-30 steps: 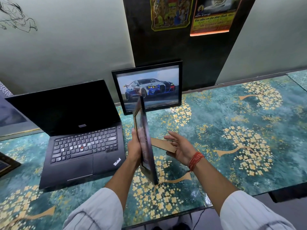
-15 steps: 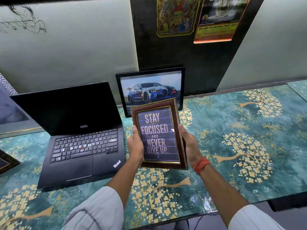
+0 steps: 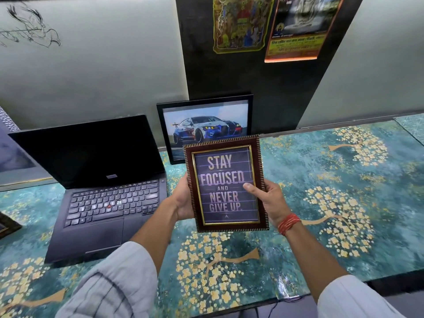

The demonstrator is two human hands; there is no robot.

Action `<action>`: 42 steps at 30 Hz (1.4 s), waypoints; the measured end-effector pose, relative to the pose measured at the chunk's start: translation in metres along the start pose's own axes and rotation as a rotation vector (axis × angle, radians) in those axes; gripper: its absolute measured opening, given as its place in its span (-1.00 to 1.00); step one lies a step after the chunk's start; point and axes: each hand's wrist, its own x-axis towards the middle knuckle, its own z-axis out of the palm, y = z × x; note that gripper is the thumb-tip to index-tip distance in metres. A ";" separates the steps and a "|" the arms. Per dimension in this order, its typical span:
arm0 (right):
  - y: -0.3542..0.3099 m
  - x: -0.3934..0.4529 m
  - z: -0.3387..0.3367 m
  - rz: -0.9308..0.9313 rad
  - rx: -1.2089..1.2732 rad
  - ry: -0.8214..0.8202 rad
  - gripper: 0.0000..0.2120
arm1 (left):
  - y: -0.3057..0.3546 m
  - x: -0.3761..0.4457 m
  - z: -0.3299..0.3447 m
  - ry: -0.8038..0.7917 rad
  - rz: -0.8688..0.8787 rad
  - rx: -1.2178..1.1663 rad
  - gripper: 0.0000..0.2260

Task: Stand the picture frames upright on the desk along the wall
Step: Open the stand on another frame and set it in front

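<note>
I hold a brown quote frame [image 3: 226,183] with gold trim and the words "Stay focused and never give up" above the desk, its face towards me. My left hand [image 3: 182,199] grips its left edge. My right hand [image 3: 267,199] grips its right edge, thumb lying on the glass. Behind it a black car picture frame [image 3: 206,125] stands upright on the desk [image 3: 321,191] against the dark wall panel. Its lower right part is hidden by the held frame.
An open black laptop [image 3: 107,191] sits on the desk left of my hands. The corner of another frame [image 3: 8,226] lies flat at the far left edge. The teal patterned desk stretches right along the wall. Posters [image 3: 296,28] hang on the wall above.
The quote frame was edge-on with my right hand at its cardboard back stand; it has turned face towards me and shifted slightly right, now gripped at both sides.
</note>
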 end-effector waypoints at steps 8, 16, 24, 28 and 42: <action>0.000 0.001 -0.010 0.082 -0.083 -0.066 -0.86 | 0.000 0.008 -0.007 -0.050 0.053 0.009 -0.52; 0.015 -0.010 -0.004 0.115 0.075 0.147 -0.81 | 0.001 0.018 0.006 -0.015 0.180 0.265 -0.62; 0.025 -0.010 -0.001 0.117 0.040 0.213 -0.84 | -0.002 0.034 0.007 0.067 0.223 0.312 -0.60; 0.026 -0.009 -0.001 0.153 0.084 0.237 -0.84 | -0.004 0.041 0.012 0.100 0.234 0.272 -0.60; 0.024 -0.002 -0.002 0.259 0.059 0.276 -0.76 | -0.007 0.048 0.017 0.186 0.260 0.255 -0.62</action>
